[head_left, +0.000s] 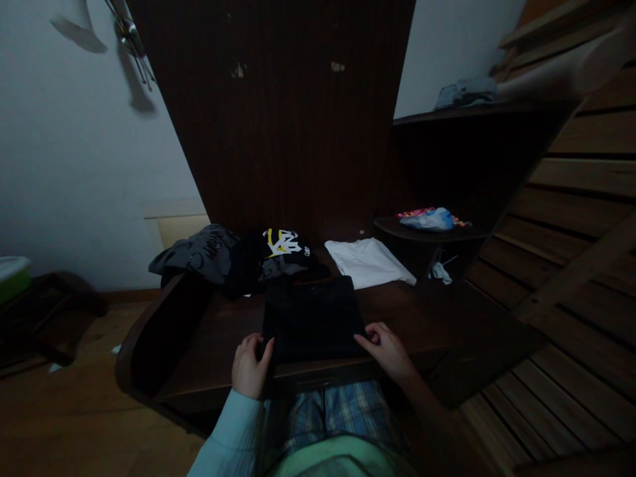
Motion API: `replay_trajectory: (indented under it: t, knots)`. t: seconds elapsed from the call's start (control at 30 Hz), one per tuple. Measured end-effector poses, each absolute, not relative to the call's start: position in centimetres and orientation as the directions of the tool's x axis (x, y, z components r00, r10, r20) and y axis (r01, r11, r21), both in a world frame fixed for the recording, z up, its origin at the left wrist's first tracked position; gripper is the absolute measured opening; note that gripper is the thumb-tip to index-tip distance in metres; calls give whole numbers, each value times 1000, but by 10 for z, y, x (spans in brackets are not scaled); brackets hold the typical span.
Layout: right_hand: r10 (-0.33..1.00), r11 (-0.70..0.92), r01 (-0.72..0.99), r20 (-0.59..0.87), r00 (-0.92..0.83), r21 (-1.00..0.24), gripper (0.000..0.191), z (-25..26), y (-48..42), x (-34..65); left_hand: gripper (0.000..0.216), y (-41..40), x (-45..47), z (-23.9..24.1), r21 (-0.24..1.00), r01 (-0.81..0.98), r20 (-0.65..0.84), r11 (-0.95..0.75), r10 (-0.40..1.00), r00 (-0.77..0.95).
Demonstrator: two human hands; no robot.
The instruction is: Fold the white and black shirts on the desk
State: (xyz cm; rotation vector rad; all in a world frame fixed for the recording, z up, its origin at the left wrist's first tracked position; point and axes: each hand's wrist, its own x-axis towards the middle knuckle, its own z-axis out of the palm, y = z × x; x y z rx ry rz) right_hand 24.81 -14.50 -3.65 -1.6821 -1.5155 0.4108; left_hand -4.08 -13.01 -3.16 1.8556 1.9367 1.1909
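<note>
A folded black garment (pixel 311 318) lies on the dark wooden surface (pixel 213 344) right in front of me. My left hand (pixel 250 366) pinches its near left corner, thumb on top of the cloth. At the near right corner my right hand (pixel 386 349) has its curled fingers gripping the edge. Behind the garment lie a heap of grey and black clothes with a yellow and white print (pixel 238 255) and a folded white shirt (pixel 368 262).
A low round shelf carries a colourful plastic bag (pixel 431 218). Folded cloth (pixel 467 91) rests on a higher shelf at the right. Slatted wood panels (pixel 571 265) rise on the right. A green and white tub (pixel 12 275) stands far left on the wooden floor.
</note>
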Motion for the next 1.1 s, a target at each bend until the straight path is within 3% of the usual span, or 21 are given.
replay_trajectory:
  t: [0.27, 0.37, 0.47, 0.57, 0.67, 0.87, 0.97, 1.1]
  knots:
    - [938, 53, 570, 236, 252, -820, 19, -42, -143, 247, 17, -131, -43, -26, 775, 623, 281, -101, 939, -197]
    - [932, 70, 547, 251, 263, -834, 15, -43, -143, 249, 27, -132, -45, -29, 723, 676, 351, -141, 918, -183]
    - [913, 53, 583, 276, 301, -811, 23, -42, -140, 251, 37, -131, -46, -31, 657, 745, 352, -120, 922, -162]
    - [923, 3, 635, 246, 295, -773, 36, -36, -129, 249, 41, -123, -44, -26, 617, 781, 270, -95, 958, -97]
    - [951, -72, 712, 167, 259, -698, 38, -26, -109, 244, 44, -105, -41, -12, 614, 786, 133, -63, 991, -25]
    - [986, -120, 838, 37, 165, -532, 26, -9, -73, 238, 56, -59, -43, 2, 795, 600, -134, 91, 991, 27]
    - [991, -87, 804, 33, 131, -588, 22, -10, -66, 237, 63, -52, -43, -8, 875, 483, -53, 44, 999, 4]
    - [990, -10, 524, 65, 125, -852, 38, -20, -64, 233, 72, -57, -37, -17, 892, 401, 221, -209, 975, 18]
